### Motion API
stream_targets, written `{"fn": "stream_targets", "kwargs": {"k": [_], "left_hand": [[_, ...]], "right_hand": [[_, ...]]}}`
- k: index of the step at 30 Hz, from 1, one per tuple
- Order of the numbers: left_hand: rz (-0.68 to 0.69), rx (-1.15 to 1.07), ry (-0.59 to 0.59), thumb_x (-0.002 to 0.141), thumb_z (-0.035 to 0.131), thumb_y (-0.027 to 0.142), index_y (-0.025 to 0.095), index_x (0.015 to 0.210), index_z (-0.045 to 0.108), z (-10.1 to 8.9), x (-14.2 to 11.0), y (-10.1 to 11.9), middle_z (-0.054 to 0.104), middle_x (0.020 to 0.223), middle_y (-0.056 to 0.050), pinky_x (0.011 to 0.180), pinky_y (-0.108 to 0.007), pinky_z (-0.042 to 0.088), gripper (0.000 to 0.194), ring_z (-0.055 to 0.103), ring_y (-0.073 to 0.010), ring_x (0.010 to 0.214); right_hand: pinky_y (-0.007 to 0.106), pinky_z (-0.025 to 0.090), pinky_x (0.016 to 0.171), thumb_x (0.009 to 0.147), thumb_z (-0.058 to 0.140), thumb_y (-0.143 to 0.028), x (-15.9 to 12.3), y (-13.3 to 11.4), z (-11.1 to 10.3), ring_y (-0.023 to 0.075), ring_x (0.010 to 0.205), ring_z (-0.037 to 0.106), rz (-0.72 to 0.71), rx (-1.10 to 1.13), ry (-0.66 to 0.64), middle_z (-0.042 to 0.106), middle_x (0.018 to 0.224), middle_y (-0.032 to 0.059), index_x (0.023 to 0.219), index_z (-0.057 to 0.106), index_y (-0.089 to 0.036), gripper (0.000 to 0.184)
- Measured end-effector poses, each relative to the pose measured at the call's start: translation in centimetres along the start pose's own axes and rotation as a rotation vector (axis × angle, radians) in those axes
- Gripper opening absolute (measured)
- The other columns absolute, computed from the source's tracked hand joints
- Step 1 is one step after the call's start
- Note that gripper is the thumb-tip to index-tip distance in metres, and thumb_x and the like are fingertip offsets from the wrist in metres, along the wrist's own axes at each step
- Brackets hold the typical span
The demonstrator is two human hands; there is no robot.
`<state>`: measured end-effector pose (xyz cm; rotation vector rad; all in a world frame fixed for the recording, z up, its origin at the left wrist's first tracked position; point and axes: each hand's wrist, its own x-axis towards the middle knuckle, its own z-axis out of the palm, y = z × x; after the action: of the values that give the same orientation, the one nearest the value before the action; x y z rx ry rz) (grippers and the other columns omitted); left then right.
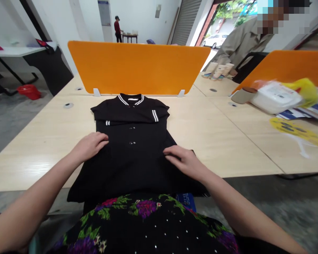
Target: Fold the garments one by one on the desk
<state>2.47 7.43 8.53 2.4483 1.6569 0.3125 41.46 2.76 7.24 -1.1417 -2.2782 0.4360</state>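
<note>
A black button-front dress (137, 158) lies face up on the table, its white-striped collar at the far end. Both sleeves (131, 115) are folded across the chest, showing white-striped cuffs. The flared hem reaches the near table edge. My left hand (91, 145) rests at the dress's left side, fingers loosely bent and the thumb a little apart. On the right side panel lies my right hand (184, 160), fingers and thumb slightly apart. No cloth visibly stands between the fingers of either hand.
An orange divider (140, 67) stands behind the collar. To the right are a white plastic-wrapped package (277, 97), a yellow fan (296, 131) and paper cups (219, 70). A person (241, 38) is beyond them; another person (117, 30) stands far back.
</note>
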Motion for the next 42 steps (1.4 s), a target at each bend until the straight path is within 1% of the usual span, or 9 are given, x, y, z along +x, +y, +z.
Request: {"fn": "stream_targets", "kwargs": {"k": [4, 9, 13, 17, 23, 29, 35, 39, 42], "left_hand": [[-0.054, 0.076, -0.100, 0.086, 0.041, 0.054, 0.020, 0.112, 0.061, 1.8, -2.8, -3.2, 0.062, 0.111, -0.011, 0.091, -0.040, 0.045, 0.047, 0.059, -0.0280, 0.104], [-0.091, 0.027, -0.012, 0.084, 0.042, 0.039, 0.023, 0.097, 0.062, 2.1, -4.0, -2.8, 0.058, 0.097, -0.007, 0.082, -0.035, 0.048, 0.029, 0.061, -0.0234, 0.091], [-0.083, -0.125, 0.117, 0.086, 0.041, 0.039, 0.022, 0.083, 0.055, 0.6, -6.1, -2.1, 0.059, 0.092, -0.005, 0.076, -0.030, 0.047, 0.022, 0.059, -0.0186, 0.084], [-0.180, -0.253, 0.165, 0.085, 0.047, 0.047, 0.022, 0.086, 0.054, 0.0, -8.8, -2.3, 0.062, 0.087, -0.002, 0.064, -0.023, 0.044, 0.025, 0.058, -0.0158, 0.078], [-0.197, -0.203, 0.055, 0.081, 0.051, 0.059, 0.022, 0.083, 0.054, 0.8, -9.2, -1.8, 0.061, 0.082, 0.001, 0.051, -0.024, 0.038, 0.037, 0.047, -0.0100, 0.052], [-0.085, -0.019, 0.023, 0.089, 0.040, 0.047, 0.023, 0.092, 0.060, 1.4, -8.5, -1.7, 0.059, 0.112, -0.008, 0.074, -0.033, 0.048, 0.032, 0.062, -0.0207, 0.081], [-0.155, -0.039, 0.290, 0.089, 0.038, 0.030, 0.020, 0.098, 0.055, 1.1, -9.3, -2.1, 0.056, 0.125, -0.013, 0.098, -0.043, 0.044, 0.022, 0.053, -0.0265, 0.117], [0.133, -0.136, 0.117, 0.092, 0.038, 0.029, 0.021, 0.128, 0.048, 0.5, -8.7, 1.3, 0.047, 0.142, -0.010, 0.112, -0.047, 0.032, 0.038, 0.029, -0.0261, 0.140], [0.285, -0.211, -0.111, 0.092, 0.047, 0.039, 0.023, 0.130, 0.049, 0.9, -7.7, 4.0, 0.056, 0.134, -0.008, 0.112, -0.048, 0.030, 0.042, 0.040, -0.0254, 0.132]], "right_hand": [[0.043, 0.045, 0.097, 0.091, 0.054, -0.023, 4.2, -3.4, 3.6, 0.0244, 0.119, 0.053, -0.184, 0.003, -0.249, 0.062, 0.124, 0.0103, 0.120, 0.059, -0.021, 0.029], [0.045, 0.042, 0.089, 0.087, 0.065, -0.033, 8.7, -5.4, 7.0, 0.0291, 0.111, 0.055, -0.092, -0.211, -0.462, 0.061, 0.119, 0.0146, 0.120, 0.056, -0.016, 0.038], [0.034, 0.038, 0.081, 0.085, 0.059, -0.013, 8.0, -5.8, 7.4, 0.0209, 0.094, 0.056, -0.259, -0.208, -0.446, 0.063, 0.096, 0.0077, 0.092, 0.060, -0.016, 0.008], [0.031, 0.037, 0.080, 0.085, 0.058, -0.012, 5.2, -5.7, 6.4, 0.0181, 0.091, 0.056, -0.416, -0.014, -0.431, 0.062, 0.100, 0.0068, 0.093, 0.056, -0.017, 0.009], [0.025, 0.043, 0.068, 0.077, 0.074, -0.037, 5.4, -6.5, 6.6, 0.0123, 0.071, 0.056, -0.009, 0.274, -0.543, 0.063, 0.097, 0.0015, 0.107, 0.054, -0.019, 0.040], [0.027, 0.046, 0.077, 0.074, 0.061, -0.007, 6.7, -7.2, 7.9, 0.0164, 0.083, 0.061, -0.072, 0.219, -0.519, 0.064, 0.090, 0.0027, 0.091, 0.062, -0.017, 0.020], [0.029, 0.047, 0.087, 0.067, 0.044, 0.004, 7.0, -7.4, 7.4, 0.0174, 0.102, 0.062, -0.218, 0.513, -0.435, 0.068, 0.100, 0.0031, 0.078, 0.054, -0.020, 0.028], [0.029, 0.045, 0.091, 0.065, 0.041, 0.006, 7.8, -8.2, 7.4, 0.0161, 0.105, 0.061, -0.284, 0.502, -0.533, 0.068, 0.110, 0.0060, 0.076, 0.056, -0.019, 0.031], [0.029, 0.044, 0.095, 0.071, 0.046, 0.003, 8.2, -8.3, 7.2, 0.0159, 0.108, 0.059, -0.349, 0.531, -0.611, 0.067, 0.113, 0.0060, 0.079, 0.061, -0.018, 0.027]]}}
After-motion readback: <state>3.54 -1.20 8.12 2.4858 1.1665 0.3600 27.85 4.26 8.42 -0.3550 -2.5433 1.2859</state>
